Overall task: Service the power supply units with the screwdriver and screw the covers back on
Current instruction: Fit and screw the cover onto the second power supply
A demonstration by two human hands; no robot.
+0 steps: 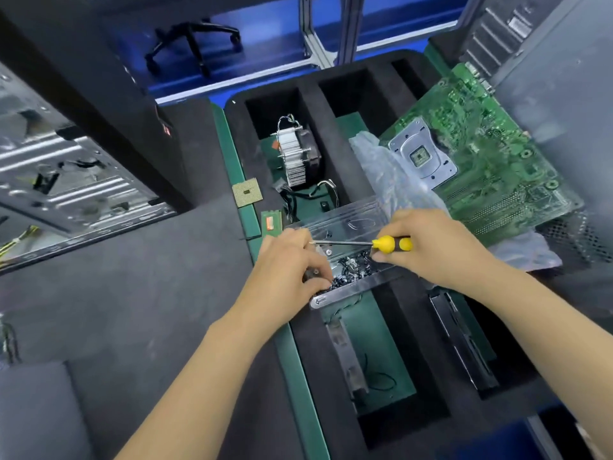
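Observation:
My right hand grips a screwdriver with a yellow and black handle; its thin shaft points left, level over a clear plastic tray. The tray holds a heap of small dark screws. My left hand reaches into the tray's left end with curled fingers pinching among the screws; what it pinches is hidden. The screwdriver tip lies just above my left hand's fingers. No power supply unit is plainly in view.
A green motherboard on a plastic bag lies at the right. A heatsink with fan sits in a black foam compartment. A CPU chip and a memory stick lie left of the tray. An open computer case stands at far left.

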